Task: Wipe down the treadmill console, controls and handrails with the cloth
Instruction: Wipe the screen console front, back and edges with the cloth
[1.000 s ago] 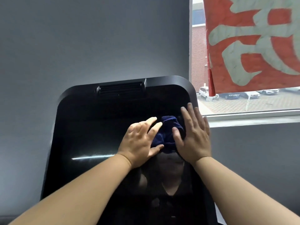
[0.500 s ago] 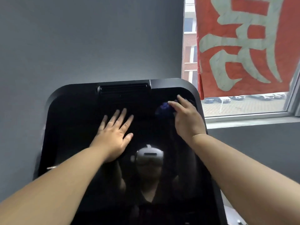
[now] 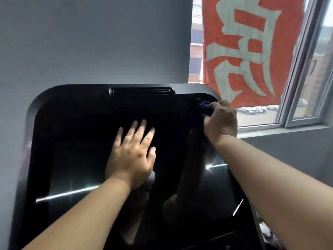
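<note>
Wiping at top right corner of console, cloth gripped in curled right hand, flat open left hand braced mid-panel. Next, probably: steady sweep across remaining surface.

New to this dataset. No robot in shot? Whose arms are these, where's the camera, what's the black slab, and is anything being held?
There is no robot here: a person works with bare hands. The one camera sits on the person's head and looks forward and down, so the two arms that reach in from the bottom edge belong to the wearer.

The big glossy black slab is the treadmill console, seen from the front. It has a ribbed vent at its top edge, and the shapes in it are reflections. Behind it are a grey wall and a window with a red banner in it.

The left hand lies flat on the screen with its fingers spread and holds nothing. The right hand is at the console's top right corner, its fingers curled round a dark blue cloth, most of it hidden by the hand.
</note>
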Motion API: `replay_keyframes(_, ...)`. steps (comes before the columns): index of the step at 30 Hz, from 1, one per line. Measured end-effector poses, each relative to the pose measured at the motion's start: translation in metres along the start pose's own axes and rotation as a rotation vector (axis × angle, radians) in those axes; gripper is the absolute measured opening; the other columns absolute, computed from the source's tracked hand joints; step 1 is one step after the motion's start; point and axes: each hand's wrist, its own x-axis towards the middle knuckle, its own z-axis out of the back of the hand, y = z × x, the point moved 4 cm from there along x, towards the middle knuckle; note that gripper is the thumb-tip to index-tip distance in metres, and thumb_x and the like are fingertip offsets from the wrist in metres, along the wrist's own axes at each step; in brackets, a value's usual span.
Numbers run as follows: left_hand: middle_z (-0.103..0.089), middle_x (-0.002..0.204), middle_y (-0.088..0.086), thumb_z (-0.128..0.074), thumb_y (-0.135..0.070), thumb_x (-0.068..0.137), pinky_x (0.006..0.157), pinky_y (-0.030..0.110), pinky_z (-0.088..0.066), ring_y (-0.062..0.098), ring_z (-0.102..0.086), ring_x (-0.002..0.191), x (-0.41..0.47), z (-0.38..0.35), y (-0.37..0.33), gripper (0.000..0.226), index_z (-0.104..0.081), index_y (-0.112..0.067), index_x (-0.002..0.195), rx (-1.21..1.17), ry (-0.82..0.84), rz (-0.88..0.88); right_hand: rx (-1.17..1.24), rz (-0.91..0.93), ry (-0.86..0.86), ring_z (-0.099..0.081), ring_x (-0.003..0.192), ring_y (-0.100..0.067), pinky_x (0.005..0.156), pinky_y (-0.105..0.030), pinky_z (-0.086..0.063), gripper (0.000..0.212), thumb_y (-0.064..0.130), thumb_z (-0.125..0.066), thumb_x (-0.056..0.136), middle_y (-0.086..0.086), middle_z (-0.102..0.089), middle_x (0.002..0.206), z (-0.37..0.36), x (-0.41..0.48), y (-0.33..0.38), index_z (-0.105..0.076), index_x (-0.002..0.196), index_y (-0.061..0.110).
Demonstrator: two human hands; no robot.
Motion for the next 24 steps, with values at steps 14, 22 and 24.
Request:
replay_keyframes(14,-0.053,0.127,0.017,-0.038,-0.011,0.087,0.109,0.010,-0.015,0.034,-0.047,0.123,-0.009,0.028,0.012,0.032,-0.056,-0.004,0.113,-0.484,-0.271,0.125,0.004,-0.162,0.055,-0.049,0.107,-0.040,0.094,-0.033,-0.035,0.036,0.015,-0.051,0.087,-0.016,-0.051,0.120,-0.008,-0.028,0.040,-0.063,0.120,0.012)
replay_keyframes(22,-0.046,0.134,0.021,-0.033,-0.012,0.084,0.106,0.007,-0.013,0.036,-0.045,0.122,-0.010,0.030,0.016,0.041,-0.049,-0.002,0.120,-0.501,-0.290,0.193,0.143,0.717,0.104,-0.056,0.082,-0.034,0.080,-0.034,-0.049,0.038,0.012,-0.057,0.074,-0.011,-0.064,0.101,-0.023,-0.069,0.117,-0.070,0.110,0.011)
replay_keyframes(24,-0.046,0.134,0.021,-0.032,-0.010,0.084,0.110,0.011,-0.017,0.034,-0.045,0.123,-0.009,0.029,0.015,0.044,-0.047,-0.001,0.124,-0.473,-0.282,0.184,0.096,0.478,0.029,-0.056,0.088,-0.038,0.084,-0.034,-0.046,0.037,0.008,-0.058,0.076,-0.013,-0.063,0.101,-0.017,-0.045,0.076,-0.070,0.111,0.013)
